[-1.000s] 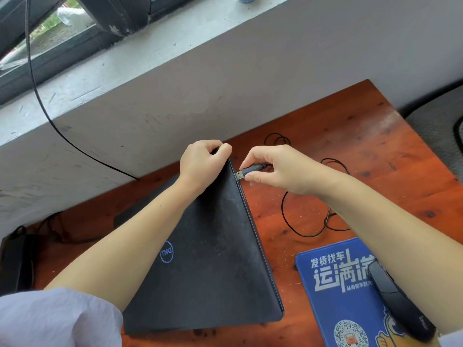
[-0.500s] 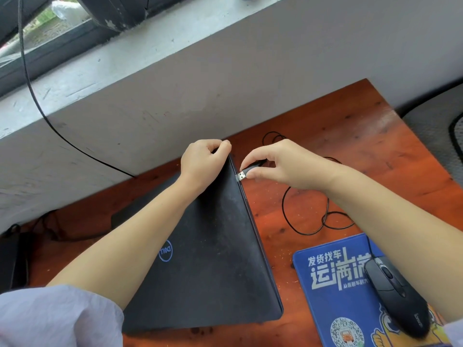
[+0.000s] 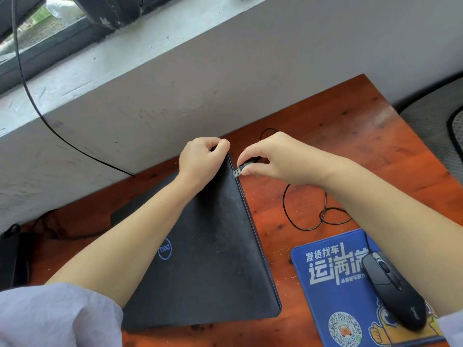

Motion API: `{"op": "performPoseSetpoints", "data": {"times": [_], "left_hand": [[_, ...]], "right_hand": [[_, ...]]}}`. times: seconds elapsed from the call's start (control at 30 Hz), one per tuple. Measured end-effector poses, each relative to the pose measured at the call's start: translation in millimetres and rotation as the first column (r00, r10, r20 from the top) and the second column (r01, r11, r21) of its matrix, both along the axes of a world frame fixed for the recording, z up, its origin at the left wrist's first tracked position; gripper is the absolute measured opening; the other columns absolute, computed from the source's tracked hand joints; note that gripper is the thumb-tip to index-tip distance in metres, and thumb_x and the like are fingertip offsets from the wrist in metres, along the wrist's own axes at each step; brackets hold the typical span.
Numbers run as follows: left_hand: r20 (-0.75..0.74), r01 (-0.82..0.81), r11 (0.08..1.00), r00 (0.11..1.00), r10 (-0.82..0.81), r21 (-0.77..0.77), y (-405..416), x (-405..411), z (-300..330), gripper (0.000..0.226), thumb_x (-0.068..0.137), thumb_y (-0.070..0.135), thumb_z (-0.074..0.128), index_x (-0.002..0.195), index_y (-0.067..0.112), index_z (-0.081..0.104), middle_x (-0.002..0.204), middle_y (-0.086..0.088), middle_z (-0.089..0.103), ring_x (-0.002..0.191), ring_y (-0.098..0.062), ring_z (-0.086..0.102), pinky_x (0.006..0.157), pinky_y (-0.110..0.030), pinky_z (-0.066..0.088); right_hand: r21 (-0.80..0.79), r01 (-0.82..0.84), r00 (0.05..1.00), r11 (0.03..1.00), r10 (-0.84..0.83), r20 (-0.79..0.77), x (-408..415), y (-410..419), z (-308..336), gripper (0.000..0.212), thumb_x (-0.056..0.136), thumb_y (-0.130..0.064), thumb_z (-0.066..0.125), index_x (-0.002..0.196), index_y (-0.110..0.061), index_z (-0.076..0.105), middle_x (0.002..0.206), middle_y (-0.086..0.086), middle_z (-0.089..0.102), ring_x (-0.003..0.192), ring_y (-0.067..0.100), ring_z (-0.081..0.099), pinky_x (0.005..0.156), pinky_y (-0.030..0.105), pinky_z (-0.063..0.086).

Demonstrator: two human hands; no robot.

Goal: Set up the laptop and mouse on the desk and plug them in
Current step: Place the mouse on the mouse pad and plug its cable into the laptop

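Laptop (image 3: pixel 208 249): black, lid shut, lying at centre frame on the red-brown wooden desk (image 3: pixel 350 136); it appears tipped up on its left side, right edge raised, though I cannot be sure of the angle from the head view.

Left hand (image 3: pixel 200 161): at frame centre, fingers curled over the laptop's far corner, gripping and steadying it.

Right hand (image 3: pixel 275 159): just right of the left hand, thumb and fingers pinching the USB plug (image 3: pixel 239 170). The plug's metal tip sits at the laptop's right edge, touching or just short of it; I cannot tell whether it has entered a port.

Mouse cable (image 3: pixel 300 219): thin and black, looping loosely on the desk at right of centre, running down toward the mouse.

Mouse (image 3: pixel 393 289): black, resting on the blue printed mouse pad (image 3: pixel 325 284) at lower right, partly behind my right forearm.

Power brick (image 3: pixel 12 259): dark block at the left edge, with dark cord lying beside it; I cannot see whether it joins the laptop.

Step in hand, as I judge it: plugging the mouse into the laptop's side port.

Next move, as I judge it: line the plug square with the slot, right way up, and press it straight in while the left hand braces the laptop against the push. Then lay the laptop flat. Opening the lid and connecting power look not yet done.
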State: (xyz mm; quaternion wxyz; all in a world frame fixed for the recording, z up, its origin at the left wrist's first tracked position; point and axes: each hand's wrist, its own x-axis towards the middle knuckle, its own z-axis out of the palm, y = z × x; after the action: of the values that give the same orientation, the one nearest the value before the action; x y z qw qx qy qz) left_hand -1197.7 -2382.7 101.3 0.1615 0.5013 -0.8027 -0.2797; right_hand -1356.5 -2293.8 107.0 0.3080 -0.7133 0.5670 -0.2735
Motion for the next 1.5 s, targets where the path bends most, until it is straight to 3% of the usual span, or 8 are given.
{"op": "performPoseSetpoints", "data": {"times": [0.13, 0.27, 0.47, 0.87, 1.07, 1.2, 1.37, 1.5], "left_hand": [[0.013, 0.01, 1.0, 1.0, -0.01, -0.005, 1, 0, 0, 0.038, 0.076, 0.029, 0.042, 0.045, 0.019, 0.021, 0.051, -0.001, 0.018, 0.053, -0.017, 0.021, 0.055, -0.032, 0.021], [-0.007, 0.012, 1.0, 1.0, -0.012, -0.009, 1, 1, 3, 0.038, 0.077, 0.029, 0.042, 0.047, 0.019, 0.021, 0.052, 0.001, 0.019, 0.053, -0.016, 0.021, 0.055, -0.032, 0.021], [-0.023, 0.007, 1.0, 1.0, -0.007, -0.014, 2, 3, 7, 0.04, 0.079, 0.03, 0.044, 0.049, 0.019, 0.019, 0.053, 0.001, 0.017, 0.054, -0.016, 0.019, 0.055, -0.032, 0.019], [-0.128, 0.033, 0.999, 0.991, -0.036, -0.02, -1, 16, 18, 0.038, 0.081, 0.024, 0.046, 0.052, 0.017, 0.024, 0.055, 0.001, 0.017, 0.056, -0.016, 0.019, 0.056, -0.034, 0.019], [-0.152, 0.037, 0.999, 0.988, -0.037, 0.0, -2, 17, 19, 0.037, 0.08, 0.022, 0.046, 0.051, 0.017, 0.024, 0.056, -0.002, 0.017, 0.056, -0.019, 0.019, 0.055, -0.036, 0.02], [-0.157, 0.037, 0.999, 0.987, -0.037, -0.001, -1, 18, 20, 0.037, 0.08, 0.022, 0.046, 0.051, 0.013, 0.025, 0.056, -0.004, 0.018, 0.056, -0.019, 0.02, 0.054, -0.037, 0.02], [-0.144, 0.023, 1.0, 0.989, -0.022, 0.01, -2, 16, 17, 0.038, 0.079, 0.025, 0.045, 0.052, 0.002, 0.033, 0.061, -0.017, 0.022, 0.06, -0.023, 0.023, 0.056, -0.035, 0.023], [-0.144, 0.025, 1.0, 0.989, -0.024, 0.008, -1, 14, 16, 0.036, 0.079, 0.025, 0.045, 0.05, 0.013, 0.026, 0.055, -0.003, 0.019, 0.058, -0.019, 0.021, 0.057, -0.034, 0.021]], "right_hand": [[0.011, 0.021, 1.0, 1.0, -0.021, 0.001, -1, 4, -7, 0.02, 0.087, -0.031, 0.061, 0.105, -0.024, 0.068, 0.092, -0.003, 0.072, 0.079, 0.01, 0.059, 0.074, 0.019, 0.044], [-0.076, 0.046, 0.998, 0.996, -0.043, 0.039, 6, 8, -10, 0.022, 0.087, -0.024, 0.062, 0.106, -0.015, 0.068, 0.102, -0.002, 0.071, 0.085, 0.002, 0.055, 0.076, 0.0, 0.034], [-0.024, 0.093, 0.969, 0.995, -0.085, 0.23, 7, 14, -12, 0.02, 0.086, -0.019, 0.064, 0.105, -0.013, 0.07, 0.097, -0.011, 0.068, 0.093, -0.007, 0.055, 0.081, 0.0, 0.037], [0.041, 0.085, 0.932, 0.996, -0.094, 0.351, 3, 12, -2, 0.016, 0.085, -0.017, 0.062, 0.098, -0.028, 0.062, 0.087, -0.021, 0.063, 0.086, -0.004, 0.058, 0.078, 0.008, 0.042], [0.017, 0.053, 0.943, 0.998, -0.055, 0.329, 8, 10, 5, 0.013, 0.086, -0.023, 0.064, 0.097, -0.028, 0.067, 0.092, -0.022, 0.066, 0.092, -0.003, 0.06, 0.082, 0.008, 0.042], [0.01, 0.068, 0.958, 0.998, -0.068, 0.28, 13, 10, 9, 0.014, 0.085, -0.023, 0.064, 0.098, -0.024, 0.068, 0.092, -0.015, 0.068, 0.091, 0.004, 0.061, 0.086, 0.021, 0.045], [-0.091, 0.044, 0.995, 0.995, -0.035, 0.094, 17, 7, 19, 0.016, 0.086, -0.024, 0.063, 0.1, -0.019, 0.068, 0.09, -0.005, 0.065, 0.072, 0.005, 0.054, 0.071, 0.012, 0.04], [-0.13, -0.002, 1.0, 0.992, -0.001, -0.026, 18, 5, 22, 0.019, 0.086, -0.027, 0.061, 0.102, -0.017, 0.067, 0.09, -0.001, 0.064, 0.07, 0.005, 0.052, 0.071, 0.015, 0.037]]}}
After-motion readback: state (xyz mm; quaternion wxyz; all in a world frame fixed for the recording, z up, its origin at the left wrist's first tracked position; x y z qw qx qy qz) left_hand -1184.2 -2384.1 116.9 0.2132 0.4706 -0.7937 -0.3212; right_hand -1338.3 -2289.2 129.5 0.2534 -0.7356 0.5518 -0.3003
